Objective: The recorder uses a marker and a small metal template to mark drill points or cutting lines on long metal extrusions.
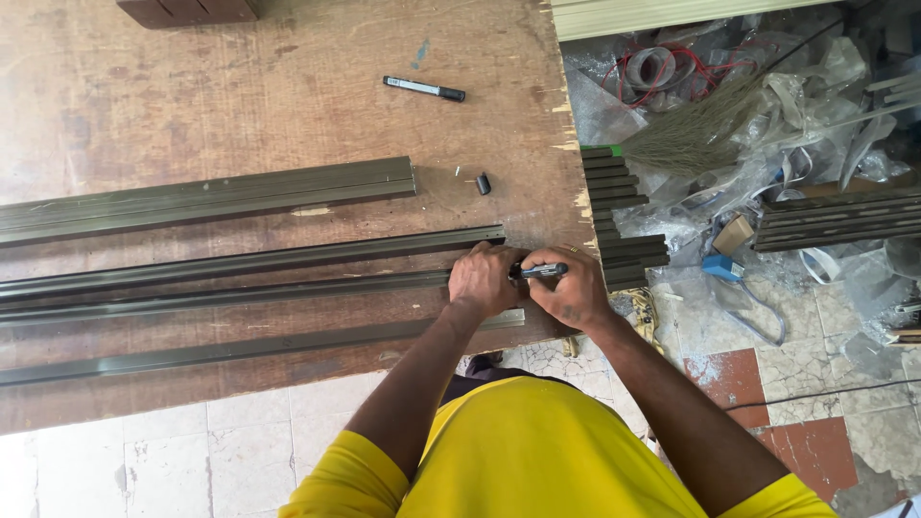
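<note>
Seen from the head camera, the left hand lies curled, knuckles up, pressing down on the end of a long, dark, matte metal rail that runs across the scuffed, reddish plywood table. The right hand is closed around a black marker pen, its tip close to the left hand at the rail's end near the table's chipped right edge. Similar grooved rails lie parallel: a wider olive one further up, a slim one just above the held rail, and another nearer the person. A second marker and a small black cap rest on bare wood. Short dark offcuts are stacked beside the table.
</note>
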